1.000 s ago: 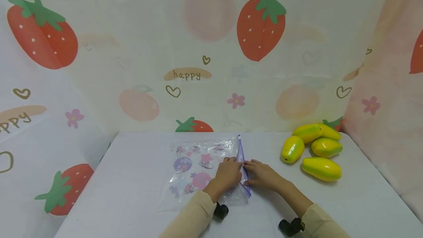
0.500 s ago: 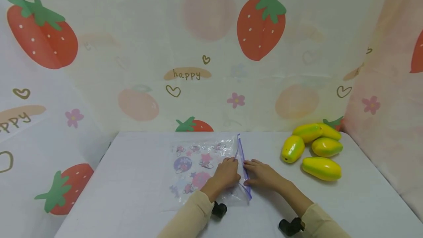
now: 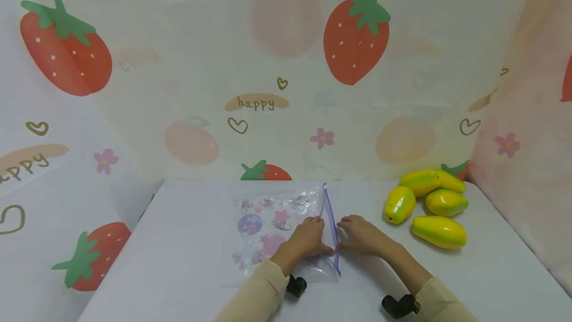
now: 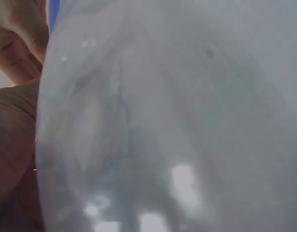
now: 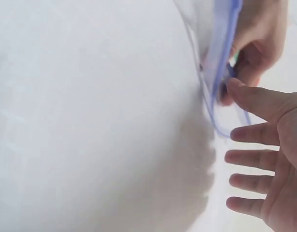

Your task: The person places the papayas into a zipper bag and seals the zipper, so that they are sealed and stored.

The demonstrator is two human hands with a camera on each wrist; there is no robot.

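Note:
A clear zip bag point(image 3: 250, 223) printed with pink and purple figures lies flat on the table, its purple-edged mouth facing right. My left hand point(image 3: 306, 238) is over the bag near that mouth and pinches its film, with curled fingers visible in the right wrist view. Clear film fills most of the left wrist view. Beside the purple zip strip point(image 5: 225, 46), my right hand point(image 5: 284, 159) has its fingers straight and spread. Its thumb tip is at the strip; the other fingertips lie just off or against the mouth's edge. The two edges of the mouth stand a little apart.
Several yellow-green papaya-like fruits point(image 3: 439, 232) lie in a group at the table's back right. White cloth covers the table point(image 3: 187, 242). A strawberry-print curtain point(image 3: 201, 63) stands behind and at both sides.
My right hand has shifted slightly right, away from the left hand. The left thumb has stretched toward the zip strip, and the bag's mouth has moved a little. The fruits stay put.

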